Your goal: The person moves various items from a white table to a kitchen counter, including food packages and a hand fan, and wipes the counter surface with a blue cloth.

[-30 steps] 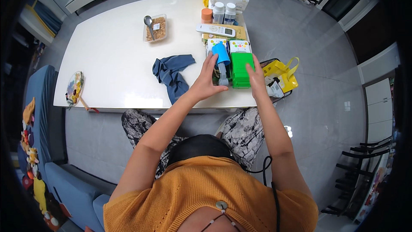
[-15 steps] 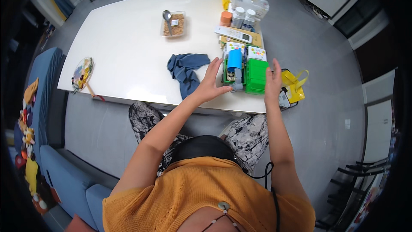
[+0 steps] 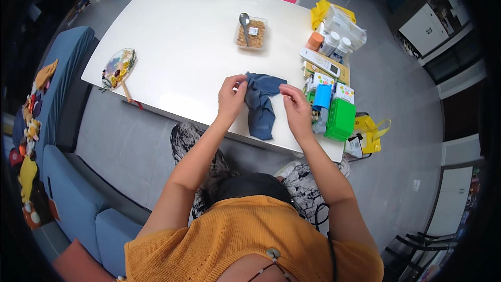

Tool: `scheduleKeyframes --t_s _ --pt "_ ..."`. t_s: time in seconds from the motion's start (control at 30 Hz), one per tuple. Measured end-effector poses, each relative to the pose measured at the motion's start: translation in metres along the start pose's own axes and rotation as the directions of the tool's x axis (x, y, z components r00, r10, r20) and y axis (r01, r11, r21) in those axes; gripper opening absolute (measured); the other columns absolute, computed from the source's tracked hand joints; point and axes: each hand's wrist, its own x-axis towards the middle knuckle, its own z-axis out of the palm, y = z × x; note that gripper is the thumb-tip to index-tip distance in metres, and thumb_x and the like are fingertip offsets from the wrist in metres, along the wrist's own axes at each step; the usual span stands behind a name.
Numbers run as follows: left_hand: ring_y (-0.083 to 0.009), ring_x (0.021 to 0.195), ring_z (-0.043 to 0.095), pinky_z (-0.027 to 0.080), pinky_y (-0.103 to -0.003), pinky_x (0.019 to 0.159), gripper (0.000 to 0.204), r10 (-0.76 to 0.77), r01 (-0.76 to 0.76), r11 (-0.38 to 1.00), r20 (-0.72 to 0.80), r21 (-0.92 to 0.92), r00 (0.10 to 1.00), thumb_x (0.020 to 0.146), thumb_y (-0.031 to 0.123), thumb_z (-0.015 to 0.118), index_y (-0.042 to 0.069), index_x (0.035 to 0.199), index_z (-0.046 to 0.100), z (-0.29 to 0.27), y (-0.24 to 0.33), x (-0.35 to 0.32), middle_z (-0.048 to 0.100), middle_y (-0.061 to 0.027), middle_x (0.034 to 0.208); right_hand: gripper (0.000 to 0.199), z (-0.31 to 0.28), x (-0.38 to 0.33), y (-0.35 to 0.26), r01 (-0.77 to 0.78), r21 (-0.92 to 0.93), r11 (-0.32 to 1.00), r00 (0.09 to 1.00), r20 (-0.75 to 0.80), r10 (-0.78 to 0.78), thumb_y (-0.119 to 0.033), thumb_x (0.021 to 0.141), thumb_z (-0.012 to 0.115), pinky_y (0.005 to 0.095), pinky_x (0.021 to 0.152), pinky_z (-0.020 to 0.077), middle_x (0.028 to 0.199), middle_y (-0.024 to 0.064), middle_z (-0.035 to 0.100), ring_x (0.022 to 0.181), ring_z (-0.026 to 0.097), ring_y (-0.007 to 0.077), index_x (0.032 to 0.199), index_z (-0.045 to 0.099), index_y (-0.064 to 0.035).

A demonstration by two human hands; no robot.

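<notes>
A crumpled dark blue cloth lies on the white table in front of me, between my two hands. My left hand is at the cloth's left edge, its fingers bent and a gap showing between them and the thumb. The fingertips reach the cloth's border; whether they touch it I cannot tell. My right hand hovers just right of the cloth, fingers loosely curved, thumb apart, holding nothing visible. Close to its right stand a green plastic box and a bright blue rolled piece.
Farther back sit a clear tub of brown food with a spoon on it, a white remote, bottles and a yellow bag. A decorated round fan lies at the table's left edge. A blue sofa stands left.
Both hands have left the green box and blue piece and come over to the cloth, one on either side. The view has shifted left, and the cloth still lies on the table.
</notes>
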Motion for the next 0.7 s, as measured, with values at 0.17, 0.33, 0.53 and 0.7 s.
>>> scheduleKeyframes --t_s 0.17,0.33,0.53,0.7 --pt "-0.0123 0.082 0.056 0.050 -0.025 0.066 0.026 -0.075 0.075 0.990 -0.004 0.117 0.997 0.087 0.016 0.054 0.002 0.108 0.059 -0.012 -0.055 0.061 0.061 -0.0063 0.098 0.028 0.045 0.013 0.040 -0.183 -0.039 0.982 0.968 0.169 0.187 -0.003 0.084 0.054 0.0246 0.083 0.0435 0.111 0.0087 0.056 0.098 0.055 0.0153 0.112 0.056 -0.0032" --pt "-0.0149 0.084 0.057 0.050 -0.028 0.067 0.035 -0.260 0.258 0.964 0.011 0.070 0.966 0.089 0.023 0.051 0.000 0.115 0.055 -0.008 -0.093 0.127 0.060 -0.0085 0.102 0.050 0.048 -0.003 0.035 0.323 -0.484 0.813 0.918 0.369 -0.145 -0.015 0.073 0.064 0.0400 0.092 0.0381 0.123 0.0129 0.049 0.112 0.045 0.0325 0.120 0.050 -0.0095" --pt "-0.0147 0.069 0.059 0.050 -0.027 0.058 0.040 -0.321 0.321 0.946 0.001 -0.056 0.947 0.086 0.027 0.056 -0.002 0.113 0.055 0.016 -0.087 0.149 0.062 -0.0097 0.096 0.052 0.026 -0.005 0.055 0.104 -0.596 0.796 0.971 0.232 0.047 -0.004 0.066 0.064 0.0390 0.084 0.0419 0.105 0.0103 0.053 0.099 0.051 0.0305 0.116 0.055 -0.0152" --pt "-0.0134 0.067 0.060 0.051 -0.026 0.058 0.036 -0.359 0.359 0.927 0.020 -0.107 0.933 0.085 0.022 0.058 -0.002 0.111 0.055 0.022 -0.081 0.153 0.061 -0.0091 0.087 0.051 0.024 0.000 0.066 -0.193 -0.522 0.831 0.979 -0.156 0.130 0.001 0.063 0.063 0.0381 0.071 0.0466 0.095 0.0121 0.053 0.084 0.055 0.0333 0.112 0.054 -0.0136"
